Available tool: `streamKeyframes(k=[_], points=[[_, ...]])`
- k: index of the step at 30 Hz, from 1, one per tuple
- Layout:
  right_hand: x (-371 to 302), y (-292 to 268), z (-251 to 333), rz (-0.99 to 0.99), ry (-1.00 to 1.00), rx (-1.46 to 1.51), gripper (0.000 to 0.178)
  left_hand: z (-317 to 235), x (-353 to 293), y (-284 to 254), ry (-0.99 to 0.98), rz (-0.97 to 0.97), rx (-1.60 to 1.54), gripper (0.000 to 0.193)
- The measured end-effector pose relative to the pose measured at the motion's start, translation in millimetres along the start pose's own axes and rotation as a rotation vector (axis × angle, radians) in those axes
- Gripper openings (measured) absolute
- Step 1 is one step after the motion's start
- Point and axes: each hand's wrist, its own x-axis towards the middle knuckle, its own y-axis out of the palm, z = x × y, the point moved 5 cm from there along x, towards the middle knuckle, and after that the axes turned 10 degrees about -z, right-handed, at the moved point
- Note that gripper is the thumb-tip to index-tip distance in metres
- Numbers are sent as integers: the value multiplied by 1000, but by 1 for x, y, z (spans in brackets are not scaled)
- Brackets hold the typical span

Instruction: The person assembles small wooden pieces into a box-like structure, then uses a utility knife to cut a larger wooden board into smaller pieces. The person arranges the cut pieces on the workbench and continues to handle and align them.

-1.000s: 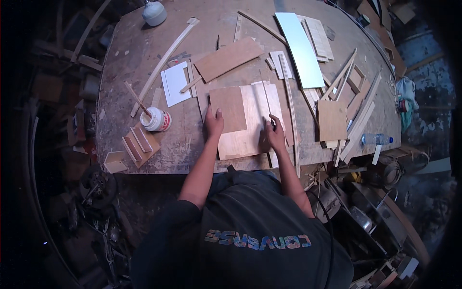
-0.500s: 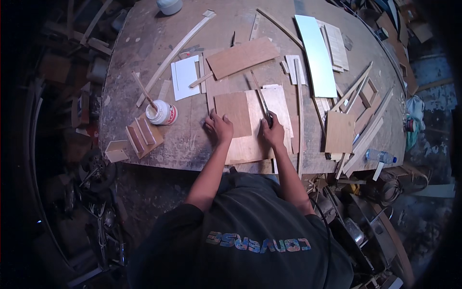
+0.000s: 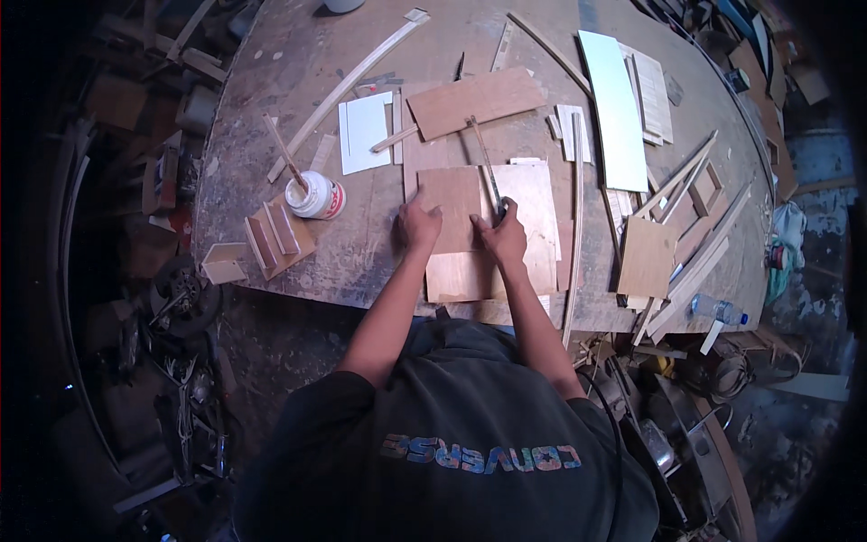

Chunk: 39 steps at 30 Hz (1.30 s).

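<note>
A small brown square wooden board [image 3: 452, 194] lies over a larger pale plywood sheet [image 3: 519, 262] at the table's near side. My left hand [image 3: 421, 224] is closed on the brown board's left edge, thumb over its top face. At the board's right edge is my right hand [image 3: 503, 237], closed round a long thin tool [image 3: 485, 161] that points away from me. Its thumb reaches the board's edge. The tool's exact kind is unclear. To the left stands an open white glue tub [image 3: 318, 200] with a stick upright in it.
Beyond my hands lies a reddish-brown plank [image 3: 476, 102], with a white panel [image 3: 365, 134] to its left. A long pale board [image 3: 614, 113], wood strips and a plastic bottle [image 3: 719, 311] occupy the right. A small stepped wooden piece [image 3: 278, 238] sits near the left edge.
The view has shifted slightly. The brown board has turned a little straighter, and my right hand has moved left to its edge, still holding the thin tool.
</note>
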Motion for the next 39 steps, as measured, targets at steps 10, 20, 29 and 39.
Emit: streamKeyframes(k=[10, 20, 29, 39], points=[[0, 3, -4, -38, 20, 32, 90, -3, 7, -12, -158, 4, 103, 89], [2, 3, -1, 11, 86, 5, 92, 29, 23, -4, -186, 28, -45, 48], [0, 4, 3, 43, 96, -22, 90, 46, 32, 3, -227, 76, -14, 37], [3, 6, 0, 16, 85, -15, 96, -38, -5, 2, 647, -3, 321, 59]])
